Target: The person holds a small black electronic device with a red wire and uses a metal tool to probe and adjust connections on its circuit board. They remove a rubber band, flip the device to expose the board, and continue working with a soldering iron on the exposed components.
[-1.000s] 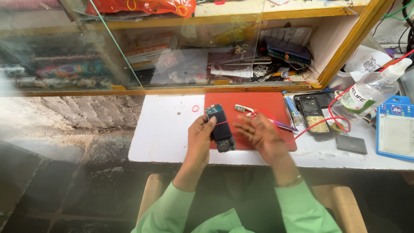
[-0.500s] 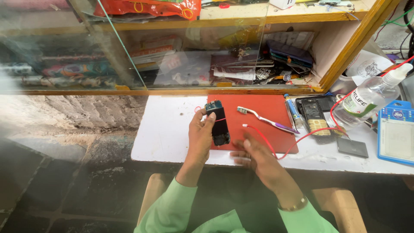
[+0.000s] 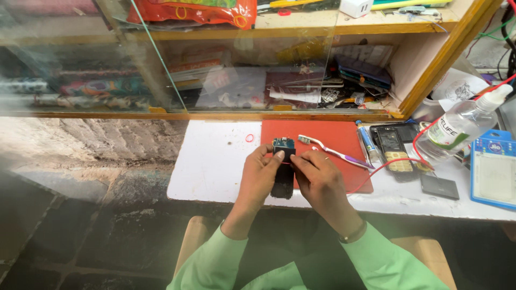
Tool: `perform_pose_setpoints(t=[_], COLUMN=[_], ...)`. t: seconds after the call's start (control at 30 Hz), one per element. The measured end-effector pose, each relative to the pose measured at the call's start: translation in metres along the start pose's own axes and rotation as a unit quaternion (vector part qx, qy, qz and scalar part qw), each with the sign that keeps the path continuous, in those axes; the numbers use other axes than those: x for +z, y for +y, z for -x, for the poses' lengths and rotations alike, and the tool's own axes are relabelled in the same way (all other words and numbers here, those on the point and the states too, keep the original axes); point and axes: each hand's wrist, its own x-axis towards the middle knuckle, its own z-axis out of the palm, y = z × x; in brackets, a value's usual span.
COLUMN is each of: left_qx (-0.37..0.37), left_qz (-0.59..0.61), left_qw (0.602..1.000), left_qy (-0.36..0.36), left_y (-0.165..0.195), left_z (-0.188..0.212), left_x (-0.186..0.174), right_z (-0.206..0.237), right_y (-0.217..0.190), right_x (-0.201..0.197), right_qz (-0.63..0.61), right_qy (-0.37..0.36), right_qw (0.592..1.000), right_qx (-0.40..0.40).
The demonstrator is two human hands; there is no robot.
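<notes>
1. While both hands meet over the near edge of the white worktop (image 3: 215, 166), the left hand (image 3: 258, 174) curls its fingers (image 3: 264, 156) around the left side of a small opened black mobile phone with a bare blue-green circuit board at its top end (image 3: 283, 172), thumb pressed on its face.
2. On the phone's right side, the right hand (image 3: 320, 180) has its fingers (image 3: 301, 161) pressed together in a pinch against the phone's upper edge, where a thin red wire (image 3: 376, 169) appears to meet it; whether the fingertips grip the wire itself cannot be told.
3. That phone stands upright between the two sets of fingers, just above the front corner of a flat red rubber mat (image 3: 333, 139).
4. Just beyond the right fingers lies a white-and-purple toothbrush (image 3: 336, 153) on the mat.
5. Further right of those fingers sit a second dismantled black keypad phone (image 3: 392, 147), a dark flat battery (image 3: 439, 186) and a clear plastic bottle with a white cap (image 3: 462, 126).
6. Beyond the left fingers, a small red rubber ring (image 3: 249, 138) rests on the worktop.
7. Behind everything runs a glass-fronted wooden shelf (image 3: 430, 70).
</notes>
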Motion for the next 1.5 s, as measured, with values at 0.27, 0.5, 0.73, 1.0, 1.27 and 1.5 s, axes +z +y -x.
perform_pose_setpoints(t=[0.27,0.5,0.73,1.0,1.27,1.5], left_qx=[-0.001,-0.006,0.008,0.076,0.075,0.085], left_qz=[-0.026,0.011,0.042,0.172,0.150,0.195], left_qw=[1.000,1.000,0.999,0.982,0.986,0.977], left_qy=[0.000,-0.006,0.007,0.016,-0.002,-0.025], left_y=[0.006,0.005,0.001,0.001,0.005,0.000], left_z=[0.004,0.001,-0.005,-0.012,-0.007,-0.007], left_x=[0.001,0.001,-0.004,-0.008,-0.008,-0.011], right_z=[0.000,0.008,0.031,0.025,0.006,-0.005], right_y=[0.016,0.034,0.040,0.043,0.026,0.022], right_x=[0.009,0.009,0.002,-0.016,-0.027,-0.031], right_qz=[0.087,-0.238,-0.354,-0.310,-0.156,-0.107], right_qy=[-0.075,-0.111,-0.191,-0.235,-0.190,-0.181], right_qw=[0.990,0.962,0.880,0.895,0.964,0.976], right_qx=[-0.087,0.078,0.252,0.217,0.102,0.052])
